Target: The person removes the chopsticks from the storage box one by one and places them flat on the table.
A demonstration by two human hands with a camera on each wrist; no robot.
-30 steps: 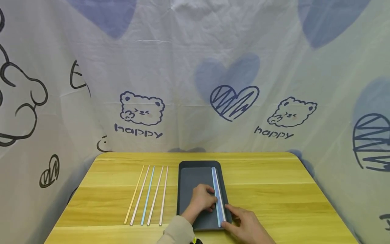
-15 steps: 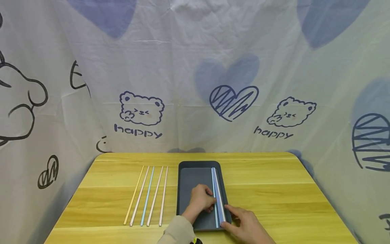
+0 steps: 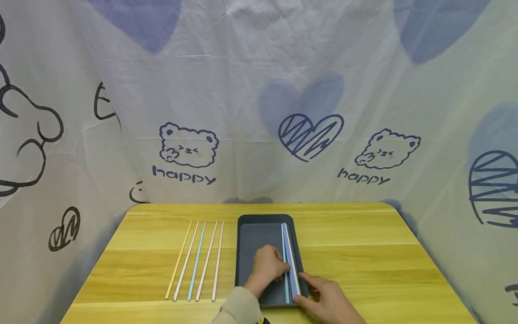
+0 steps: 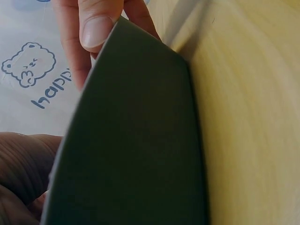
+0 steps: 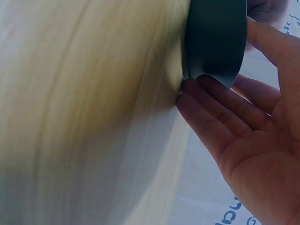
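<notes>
A dark grey tray (image 3: 259, 236) lies on the table in the head view, with several long pastel chopsticks along its right side. My left hand (image 3: 267, 265) reaches into it and pinches the light blue chopstick (image 3: 287, 290), slightly apart from the blue and white chopsticks (image 3: 294, 281). At the near right corner, my right hand (image 3: 329, 297) grips the tray wall, thumb by the chopstick ends and fingers outside. The left wrist view mostly shows the tray's outer wall (image 4: 136, 126). In the right wrist view, my right hand's fingers (image 5: 211, 119) touch the tray from outside.
Left of the tray, several chopsticks lie spaced apart on the wooden table (image 3: 364, 247): a yellow one (image 3: 178, 261), a blue one (image 3: 196, 261) and pink ones (image 3: 217, 261). A printed cloth (image 3: 251, 171) hangs behind the table and at both sides.
The light blue chopstick's near end has shifted left, opening a gap from the other chopsticks in the tray. My left hand has moved only slightly; my right hand stays at the corner.
</notes>
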